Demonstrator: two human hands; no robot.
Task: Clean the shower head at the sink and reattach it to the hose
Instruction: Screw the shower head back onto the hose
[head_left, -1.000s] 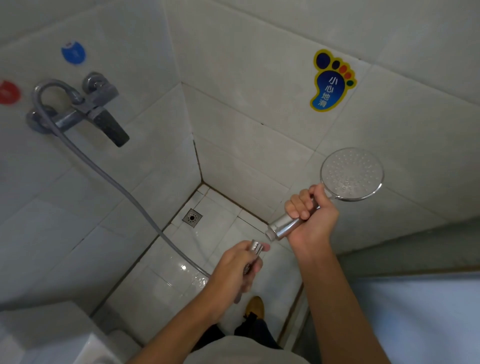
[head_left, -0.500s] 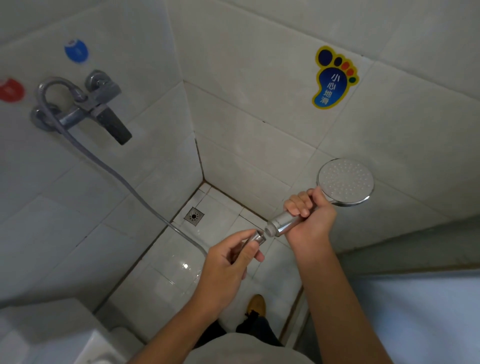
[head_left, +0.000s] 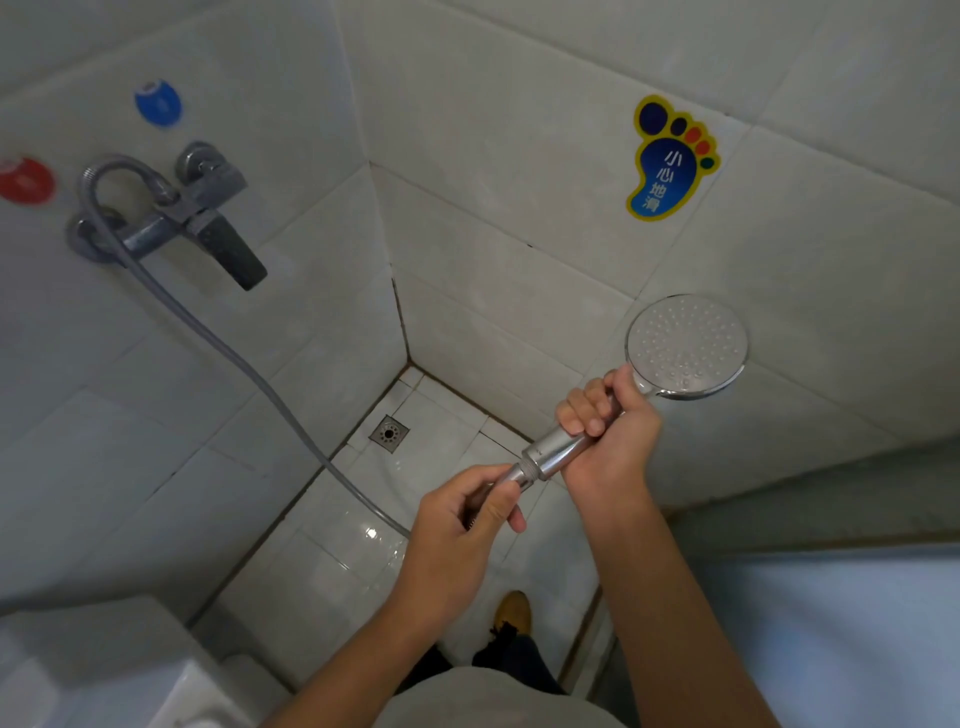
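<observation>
My right hand (head_left: 608, 431) grips the chrome handle of the shower head (head_left: 685, 345), whose round spray face points towards me. My left hand (head_left: 467, 514) pinches the metal nut at the hose's end (head_left: 517, 474) and holds it against the threaded base of the handle (head_left: 548, 457). The grey hose (head_left: 234, 353) runs from the wall tap (head_left: 171, 218) down across the wall to the floor and disappears behind my left hand.
I stand in a tiled shower corner with a floor drain (head_left: 388, 430). A blue foot-shaped sticker (head_left: 670, 158) is on the right wall; blue (head_left: 157, 103) and red (head_left: 25, 179) dots sit above the tap. A white fixture (head_left: 104, 680) is at lower left.
My left hand has lifted the hose end up to the handle's base, closing the gap. My right hand lowered and tilted the shower head slightly.
</observation>
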